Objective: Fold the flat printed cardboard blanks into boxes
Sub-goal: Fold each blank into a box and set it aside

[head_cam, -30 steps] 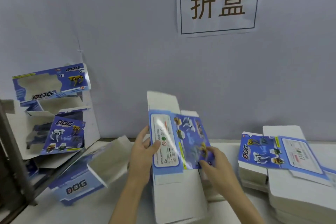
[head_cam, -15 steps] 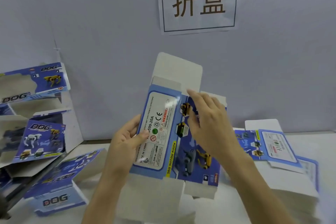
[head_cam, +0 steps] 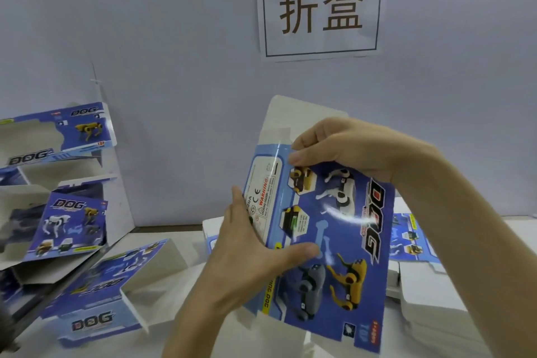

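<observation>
The left hand (head_cam: 255, 259), at six o'clock, clamps the cardboard blank (head_cam: 343, 241) by its left edge, thumb laid across the print. The right hand (head_cam: 348, 148), at three o'clock, pinches its top edge. Held up in the air, the blank looks light, thin and glossy, probably slippery. I would grip it beside the creases, not by the loose flaps. It reads "DOG", "WARNING" and "TOP". Folded boxes (head_cam: 87, 308) lie at eight o'clock, a flat stack (head_cam: 418, 317) at four. The wall sign (head_cam: 319, 9) at twelve reads "折盒".
</observation>
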The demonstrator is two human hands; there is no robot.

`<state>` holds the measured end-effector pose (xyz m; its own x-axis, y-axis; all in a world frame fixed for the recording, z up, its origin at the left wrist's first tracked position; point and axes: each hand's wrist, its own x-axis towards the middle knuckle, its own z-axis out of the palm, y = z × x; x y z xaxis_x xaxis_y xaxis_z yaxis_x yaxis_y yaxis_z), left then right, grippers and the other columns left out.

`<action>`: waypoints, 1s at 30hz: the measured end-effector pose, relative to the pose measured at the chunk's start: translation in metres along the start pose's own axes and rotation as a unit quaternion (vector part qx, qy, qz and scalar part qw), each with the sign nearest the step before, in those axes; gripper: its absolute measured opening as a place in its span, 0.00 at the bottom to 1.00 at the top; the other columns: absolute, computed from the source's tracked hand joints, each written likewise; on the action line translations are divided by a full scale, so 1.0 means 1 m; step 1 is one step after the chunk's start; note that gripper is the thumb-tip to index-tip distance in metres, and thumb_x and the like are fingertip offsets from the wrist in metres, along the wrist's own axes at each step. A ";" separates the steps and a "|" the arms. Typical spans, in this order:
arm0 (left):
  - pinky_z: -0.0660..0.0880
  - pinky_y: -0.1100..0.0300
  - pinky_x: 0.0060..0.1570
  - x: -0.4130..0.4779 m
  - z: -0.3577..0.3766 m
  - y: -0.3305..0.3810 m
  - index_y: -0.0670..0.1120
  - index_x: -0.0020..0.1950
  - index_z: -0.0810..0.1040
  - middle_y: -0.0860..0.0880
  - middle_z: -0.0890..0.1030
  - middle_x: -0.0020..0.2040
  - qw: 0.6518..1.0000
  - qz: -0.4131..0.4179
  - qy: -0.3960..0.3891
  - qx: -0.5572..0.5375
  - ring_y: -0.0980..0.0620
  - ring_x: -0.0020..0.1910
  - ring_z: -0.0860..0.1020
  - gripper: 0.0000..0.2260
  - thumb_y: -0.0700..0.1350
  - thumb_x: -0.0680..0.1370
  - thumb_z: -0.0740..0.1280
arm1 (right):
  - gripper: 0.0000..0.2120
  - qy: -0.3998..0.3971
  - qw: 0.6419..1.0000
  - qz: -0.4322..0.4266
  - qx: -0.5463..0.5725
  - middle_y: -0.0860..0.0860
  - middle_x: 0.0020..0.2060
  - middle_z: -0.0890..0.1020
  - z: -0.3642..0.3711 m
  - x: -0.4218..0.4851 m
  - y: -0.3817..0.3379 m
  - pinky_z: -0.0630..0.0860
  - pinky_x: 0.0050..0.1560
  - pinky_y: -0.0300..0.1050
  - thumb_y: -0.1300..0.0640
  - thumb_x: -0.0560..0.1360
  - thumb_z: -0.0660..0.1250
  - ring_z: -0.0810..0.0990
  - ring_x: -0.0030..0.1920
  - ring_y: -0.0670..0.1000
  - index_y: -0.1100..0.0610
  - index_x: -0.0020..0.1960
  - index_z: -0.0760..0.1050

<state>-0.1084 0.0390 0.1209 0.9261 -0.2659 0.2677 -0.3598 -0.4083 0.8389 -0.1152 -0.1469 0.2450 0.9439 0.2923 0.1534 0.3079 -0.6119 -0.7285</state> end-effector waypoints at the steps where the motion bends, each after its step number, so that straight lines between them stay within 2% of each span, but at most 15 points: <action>1: 0.71 0.51 0.67 -0.001 0.001 0.000 0.59 0.77 0.37 0.61 0.63 0.69 1.000 0.005 0.002 -0.009 0.57 0.68 0.68 0.71 0.76 0.44 0.71 | 0.10 -0.013 1.000 -0.007 0.011 0.57 0.39 0.86 0.000 -0.001 -0.002 0.77 0.39 0.48 0.52 0.76 0.69 0.84 0.37 0.58 0.57 0.41 0.82; 3: 0.76 0.52 0.60 0.000 -0.002 -0.001 0.62 0.76 0.50 0.60 0.72 0.65 0.999 0.021 0.016 -0.025 0.56 0.62 0.75 0.62 0.73 0.46 0.74 | 0.10 -0.026 0.999 -0.025 0.019 0.61 0.42 0.85 0.000 -0.003 -0.005 0.75 0.43 0.52 0.51 0.76 0.69 0.83 0.40 0.62 0.57 0.43 0.83; 5: 0.80 0.58 0.50 -0.001 -0.006 -0.002 0.63 0.66 0.64 0.62 0.80 0.54 0.998 0.037 0.033 -0.039 0.60 0.52 0.80 0.48 0.70 0.49 0.76 | 0.10 -0.027 0.999 -0.036 0.023 0.60 0.43 0.86 0.002 -0.006 -0.010 0.79 0.43 0.52 0.50 0.76 0.68 0.84 0.42 0.63 0.57 0.45 0.82; 8: 0.78 0.67 0.37 -0.002 -0.006 -0.002 0.62 0.58 0.71 0.63 0.83 0.47 0.996 0.029 0.011 -0.083 0.63 0.43 0.82 0.32 0.64 0.56 0.75 | 0.10 0.016 0.998 -0.045 -0.036 0.53 0.39 0.87 0.009 -0.003 -0.022 0.82 0.41 0.46 0.48 0.74 0.70 0.86 0.39 0.55 0.53 0.41 0.81; 11: 0.79 0.59 0.46 0.000 -0.011 -0.003 0.57 0.59 0.76 0.57 0.84 0.50 0.987 0.005 0.007 -0.162 0.57 0.48 0.83 0.32 0.62 0.57 0.75 | 0.04 0.202 0.960 -0.135 -0.139 0.47 0.47 0.85 0.022 0.002 -0.022 0.74 0.49 0.39 0.52 0.75 0.70 0.83 0.48 0.47 0.51 0.48 0.80; 13: 0.76 0.43 0.57 0.002 -0.018 -0.005 0.50 0.62 0.77 0.48 0.84 0.54 0.970 -0.022 0.022 -0.240 0.45 0.54 0.82 0.35 0.59 0.56 0.76 | 0.14 0.366 0.888 -0.189 -0.203 0.49 0.61 0.78 0.031 -0.002 -0.007 0.63 0.58 0.34 0.55 0.76 0.69 0.74 0.62 0.49 0.54 0.62 0.76; 14: 0.74 0.38 0.59 0.002 -0.021 -0.007 0.46 0.61 0.78 0.44 0.84 0.54 0.960 -0.031 0.029 -0.275 0.40 0.54 0.81 0.34 0.56 0.57 0.76 | 0.20 0.417 0.868 -0.178 -0.199 0.51 0.67 0.73 0.036 -0.006 0.003 0.59 0.63 0.34 0.54 0.77 0.68 0.68 0.68 0.50 0.54 0.68 0.71; 15: 0.74 0.36 0.58 0.003 -0.024 -0.009 0.43 0.60 0.79 0.41 0.84 0.52 0.952 -0.036 0.031 -0.303 0.38 0.52 0.81 0.32 0.53 0.58 0.77 | 0.27 0.430 0.877 -0.130 -0.168 0.51 0.72 0.68 0.041 -0.009 0.016 0.56 0.67 0.37 0.49 0.77 0.67 0.63 0.72 0.51 0.54 0.73 0.65; 17: 0.77 0.39 0.53 0.005 -0.026 -0.013 0.39 0.56 0.82 0.38 0.84 0.48 0.939 -0.046 0.013 -0.342 0.37 0.46 0.82 0.28 0.48 0.59 0.77 | 0.42 0.327 0.945 0.022 -0.003 0.51 0.75 0.63 0.055 -0.013 0.040 0.56 0.71 0.43 0.35 0.71 0.66 0.61 0.74 0.51 0.52 0.77 0.57; 18: 0.78 0.42 0.50 0.005 -0.026 -0.014 0.39 0.54 0.83 0.38 0.84 0.48 0.932 -0.051 -0.004 -0.358 0.38 0.45 0.82 0.26 0.46 0.58 0.77 | 0.47 0.247 0.961 0.075 0.099 0.52 0.74 0.67 0.064 -0.013 0.048 0.61 0.71 0.47 0.30 0.64 0.65 0.67 0.72 0.52 0.52 0.76 0.59; 20: 0.81 0.46 0.46 0.005 -0.025 -0.018 0.40 0.52 0.84 0.38 0.84 0.49 0.923 -0.057 -0.040 -0.378 0.39 0.46 0.84 0.23 0.50 0.61 0.74 | 0.48 0.146 0.953 0.116 0.240 0.53 0.60 0.82 0.076 -0.011 0.062 0.75 0.62 0.51 0.27 0.56 0.64 0.81 0.58 0.54 0.54 0.68 0.70; 22: 0.81 0.52 0.34 0.006 -0.026 -0.022 0.41 0.47 0.86 0.38 0.85 0.46 0.918 -0.062 -0.067 -0.387 0.40 0.41 0.84 0.17 0.51 0.65 0.70 | 0.39 0.181 0.935 0.103 0.288 0.52 0.44 0.87 0.081 -0.007 0.075 0.82 0.43 0.45 0.32 0.58 0.69 0.86 0.43 0.52 0.58 0.59 0.75; 24: 0.79 0.57 0.27 0.008 -0.028 -0.028 0.40 0.41 0.86 0.39 0.84 0.39 0.919 -0.067 -0.062 -0.384 0.42 0.33 0.84 0.13 0.49 0.67 0.69 | 0.28 0.259 0.911 0.087 0.310 0.51 0.38 0.87 0.085 -0.004 0.086 0.79 0.31 0.40 0.42 0.61 0.75 0.86 0.36 0.50 0.59 0.54 0.78; 27: 0.80 0.55 0.30 0.014 -0.027 -0.033 0.39 0.44 0.83 0.37 0.84 0.39 0.940 -0.060 -0.020 -0.336 0.41 0.33 0.83 0.14 0.47 0.66 0.69 | 0.18 0.312 0.895 0.070 0.310 0.50 0.36 0.86 0.087 -0.006 0.097 0.77 0.28 0.36 0.51 0.65 0.77 0.85 0.34 0.49 0.59 0.51 0.81; 30: 0.81 0.52 0.33 0.018 -0.030 -0.038 0.39 0.52 0.81 0.37 0.85 0.46 0.938 -0.053 -0.001 -0.343 0.38 0.41 0.84 0.16 0.46 0.68 0.69 | 0.17 0.246 0.902 0.078 0.346 0.55 0.41 0.86 0.083 -0.013 0.104 0.81 0.33 0.43 0.46 0.70 0.71 0.86 0.38 0.54 0.59 0.50 0.81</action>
<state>-0.0745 0.0759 0.1084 0.9521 -0.2571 0.1659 -0.1076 0.2260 0.9682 -0.1052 -0.1528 0.1118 0.9604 -0.2236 0.1664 0.1793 0.0385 -0.9830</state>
